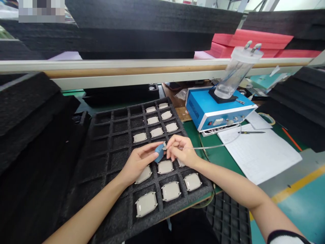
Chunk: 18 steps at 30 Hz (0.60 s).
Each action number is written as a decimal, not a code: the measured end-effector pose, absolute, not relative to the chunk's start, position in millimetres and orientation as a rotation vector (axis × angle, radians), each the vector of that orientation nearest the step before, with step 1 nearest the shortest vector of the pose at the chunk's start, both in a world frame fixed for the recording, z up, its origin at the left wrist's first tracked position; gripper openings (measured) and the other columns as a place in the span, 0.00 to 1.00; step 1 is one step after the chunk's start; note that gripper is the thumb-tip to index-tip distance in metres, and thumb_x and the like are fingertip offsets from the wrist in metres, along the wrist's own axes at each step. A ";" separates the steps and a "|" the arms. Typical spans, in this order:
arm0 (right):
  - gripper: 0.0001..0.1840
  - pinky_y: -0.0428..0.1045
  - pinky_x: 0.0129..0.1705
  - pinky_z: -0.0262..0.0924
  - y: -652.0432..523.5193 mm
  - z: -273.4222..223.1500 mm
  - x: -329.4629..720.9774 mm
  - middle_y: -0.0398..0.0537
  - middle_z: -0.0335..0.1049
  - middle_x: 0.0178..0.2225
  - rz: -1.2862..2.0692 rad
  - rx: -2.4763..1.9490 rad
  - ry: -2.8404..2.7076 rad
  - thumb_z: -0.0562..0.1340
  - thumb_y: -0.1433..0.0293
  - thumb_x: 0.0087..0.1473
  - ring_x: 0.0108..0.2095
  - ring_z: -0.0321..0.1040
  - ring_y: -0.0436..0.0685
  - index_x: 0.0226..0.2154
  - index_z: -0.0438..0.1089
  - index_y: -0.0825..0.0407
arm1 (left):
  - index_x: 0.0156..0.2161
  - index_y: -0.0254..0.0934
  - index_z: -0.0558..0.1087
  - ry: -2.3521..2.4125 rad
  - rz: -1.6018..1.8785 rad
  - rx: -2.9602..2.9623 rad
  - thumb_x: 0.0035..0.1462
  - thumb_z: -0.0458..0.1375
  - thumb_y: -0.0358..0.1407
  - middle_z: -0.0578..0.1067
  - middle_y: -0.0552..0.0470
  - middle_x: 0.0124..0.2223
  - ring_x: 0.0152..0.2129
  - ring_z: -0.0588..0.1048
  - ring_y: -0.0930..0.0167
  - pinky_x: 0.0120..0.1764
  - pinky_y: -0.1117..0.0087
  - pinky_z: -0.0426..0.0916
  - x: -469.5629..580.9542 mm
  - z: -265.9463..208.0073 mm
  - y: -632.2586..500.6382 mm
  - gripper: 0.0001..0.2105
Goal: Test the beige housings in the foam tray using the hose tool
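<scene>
Now the left hand (137,161) holds a blue piece (159,153).

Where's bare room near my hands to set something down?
In the foam tray, back-left compartments look bare, between the black foam stack and beige cases. Rightward it's crowded: cases, left hand, right hand, blue piece, tube.

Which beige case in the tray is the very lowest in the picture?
The case at the left end of the tray's nearest row of three. The two others in that row sit farther right and higher up.
</scene>
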State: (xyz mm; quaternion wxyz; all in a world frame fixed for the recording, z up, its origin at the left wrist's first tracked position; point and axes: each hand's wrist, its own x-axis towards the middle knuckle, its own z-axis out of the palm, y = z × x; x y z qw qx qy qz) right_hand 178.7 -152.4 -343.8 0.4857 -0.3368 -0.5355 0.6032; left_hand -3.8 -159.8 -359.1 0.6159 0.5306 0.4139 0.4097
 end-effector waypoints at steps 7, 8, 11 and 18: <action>0.04 0.40 0.13 0.50 -141.6 -346.3 180.5 0.41 0.70 0.15 1.626 -0.789 -1.067 0.62 0.72 0.41 0.11 0.59 0.45 0.24 0.66 0.54 | 0.46 0.34 0.76 0.903 1.040 0.884 0.49 0.65 0.38 0.80 0.45 0.42 0.39 0.77 0.64 0.48 0.62 0.69 -1.5 -351.8 -156.9 0.18; 0.06 0.40 0.13 0.49 -137.7 -346.0 181.7 0.42 0.71 0.16 1.681 -0.795 -0.961 0.63 0.71 0.41 0.11 0.59 0.45 0.26 0.67 0.54 | 0.46 0.33 0.75 0.883 1.083 0.761 0.51 0.63 0.37 0.80 0.45 0.41 0.38 0.78 0.65 0.47 0.63 0.70 -1.7 -350.1 -155.0 0.16; 0.10 0.39 0.13 0.51 -130.1 -342.0 182.1 0.45 0.74 0.20 1.897 -0.853 -0.629 0.65 0.69 0.45 0.13 0.59 0.44 0.31 0.69 0.56 | 0.42 0.30 0.75 0.840 1.188 0.440 0.59 0.55 0.34 0.79 0.44 0.40 0.37 0.78 0.69 0.45 0.68 0.72 -3.3 -345.1 -148.7 0.10; 0.13 0.39 0.10 0.45 -165.7 -313.0 160.2 0.47 0.71 0.19 2.262 -0.981 -0.474 0.56 0.65 0.51 0.11 0.54 0.44 0.31 0.69 0.60 | 0.37 0.28 0.74 0.832 1.322 0.358 0.61 0.50 0.28 0.79 0.43 0.36 0.31 0.78 0.72 0.39 0.71 0.74 -9.1 -342.7 -146.5 0.10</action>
